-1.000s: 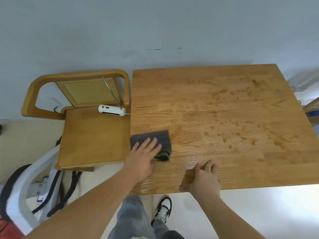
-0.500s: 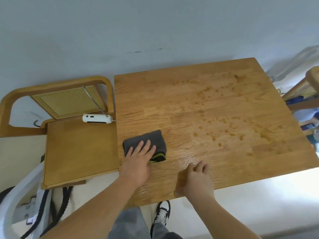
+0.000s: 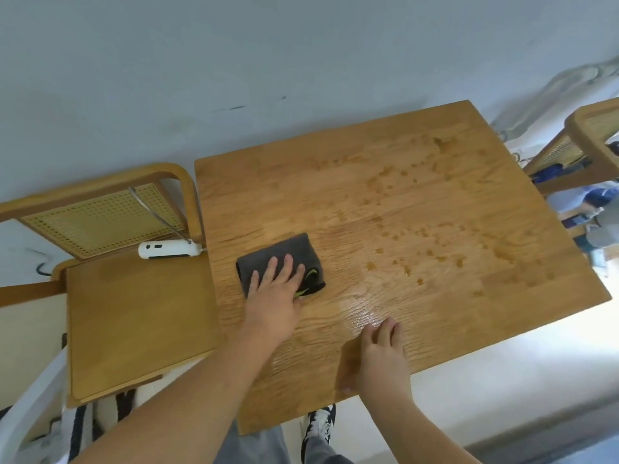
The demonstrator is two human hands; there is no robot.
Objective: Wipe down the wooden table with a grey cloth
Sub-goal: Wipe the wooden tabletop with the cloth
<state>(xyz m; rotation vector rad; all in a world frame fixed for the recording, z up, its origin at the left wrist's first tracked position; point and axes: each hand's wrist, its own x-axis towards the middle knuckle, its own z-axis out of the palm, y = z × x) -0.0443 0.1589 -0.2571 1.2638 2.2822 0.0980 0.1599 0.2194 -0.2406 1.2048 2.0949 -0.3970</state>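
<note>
Head view: a wooden table (image 3: pixel 402 202) stands against a pale wall (image 3: pixel 234 61), its top seen from above at a slant. The grey cloth (image 3: pixel 288 246) lies on the left part of the tabletop, near the left edge and about midway between the wall side and the person's side. It is dark grey and folded into a thick, roughly rectangular pad. The stacked layers show at its right end, where a strip of yellow-green trim curves along the fold.

The left hand (image 3: pixel 274 299) lies flat on top of the cloth. Its fingers (image 3: pixel 288 262) are straight and slightly spread, pressing down rather than curling round the fabric. They cover the near half of the pad, and the far half and right end stay uncovered.

The right hand (image 3: pixel 382 360) rests on the bare wood close to the near edge, to the right of the cloth and apart from it. Its fingers are relaxed, close together and hold nothing.

Small amber droplets (image 3: pixel 418 249) are scattered over the middle and right of the tabletop, well clear of the cloth. A glossy wet sheen (image 3: pixel 365 309) lies on the wood between the two hands.

Just beside the table's left edge stands a wooden chair (image 3: pixel 134 323) with a cane back. A white device (image 3: pixel 169 250) lies at the back of its seat. Part of a second chair (image 3: pixel 589 135) shows at the right edge of the view. A black-and-white shoe (image 3: pixel 320 426) shows below the table's near edge.
</note>
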